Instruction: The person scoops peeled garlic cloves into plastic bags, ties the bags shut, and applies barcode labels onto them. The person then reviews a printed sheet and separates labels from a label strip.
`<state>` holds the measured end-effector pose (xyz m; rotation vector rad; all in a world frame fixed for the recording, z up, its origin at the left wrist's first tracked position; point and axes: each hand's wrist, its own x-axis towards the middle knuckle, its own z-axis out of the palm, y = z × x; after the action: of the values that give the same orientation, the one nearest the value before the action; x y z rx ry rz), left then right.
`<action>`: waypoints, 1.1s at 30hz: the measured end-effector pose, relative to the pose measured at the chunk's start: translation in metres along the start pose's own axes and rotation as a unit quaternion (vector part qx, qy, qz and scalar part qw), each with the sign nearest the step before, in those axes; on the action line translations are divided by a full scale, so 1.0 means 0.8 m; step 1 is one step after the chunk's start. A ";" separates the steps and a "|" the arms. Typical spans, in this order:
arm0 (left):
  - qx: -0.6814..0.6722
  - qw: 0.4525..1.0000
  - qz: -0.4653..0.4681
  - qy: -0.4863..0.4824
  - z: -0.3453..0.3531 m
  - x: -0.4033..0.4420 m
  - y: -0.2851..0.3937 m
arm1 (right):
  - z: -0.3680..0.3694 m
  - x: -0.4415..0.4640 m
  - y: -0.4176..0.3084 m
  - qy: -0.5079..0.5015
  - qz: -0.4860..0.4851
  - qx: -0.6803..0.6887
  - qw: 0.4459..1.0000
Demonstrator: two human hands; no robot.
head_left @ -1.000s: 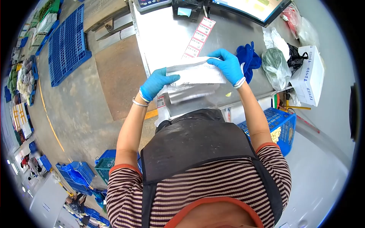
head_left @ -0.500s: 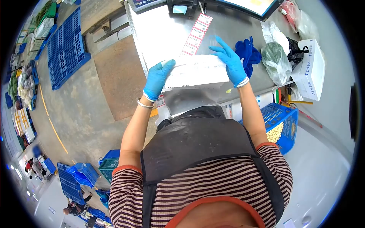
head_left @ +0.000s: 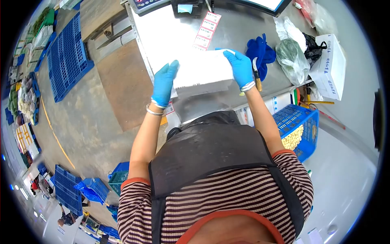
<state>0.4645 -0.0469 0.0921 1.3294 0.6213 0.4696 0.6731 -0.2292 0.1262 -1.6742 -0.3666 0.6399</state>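
Observation:
Both of my hands wear light blue gloves. Between them, over the metal table (head_left: pixel 191 107), is a white paper sheet or stack (head_left: pixel 203 67); how many layers cannot be told. My right hand (head_left: pixel 240 70) is closed on its upper right edge, thumb and fingers pinching. My left hand (head_left: pixel 163 84) grips the left edge, thumb up along the side. Just beyond the paper lies a strip of red-bordered labels (head_left: pixel 208 27). Right of my right hand are a knife with a wooden handle (head_left: pixel 258 81) and a dark blue cloth or glove (head_left: pixel 262 53).
A scale (head_left: pixel 144 5), a black printer-like device (head_left: pixel 186 9) and a screen (head_left: pixel 264 4) stand at the back. Plastic bags (head_left: pixel 292 61) and a white box (head_left: pixel 331 67) sit at the right. A blue crate (head_left: pixel 308 130) with pale pieces is below. Blue pallets (head_left: pixel 67 57) lie left.
My right hand has gone from spread fingers to a closed grip on the paper's edge. The paper now lies flatter and its writing is no longer visible. The knife has come into view.

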 end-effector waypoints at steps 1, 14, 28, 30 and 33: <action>0.067 0.997 -0.005 -0.048 -0.007 0.001 0.008 | -0.001 0.003 0.000 0.015 -0.009 0.012 1.000; 0.031 0.962 -0.253 -0.095 0.006 -0.037 0.023 | -0.017 0.047 -0.001 -0.044 0.054 0.035 0.997; 0.034 0.966 -0.248 -0.072 -0.005 -0.058 0.006 | -0.021 0.028 0.002 -0.153 0.079 0.128 0.977; 0.037 0.966 -0.245 -0.073 -0.008 -0.061 0.002 | -0.021 0.026 0.006 -0.153 0.070 0.126 0.978; 0.033 0.968 -0.240 -0.069 -0.012 -0.067 -0.002 | -0.018 0.019 0.002 -0.158 0.074 0.135 0.975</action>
<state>0.4177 -0.0748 0.0973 1.2094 0.8178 -0.0399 0.6940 -0.2324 0.1227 -1.3492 -0.3653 1.0264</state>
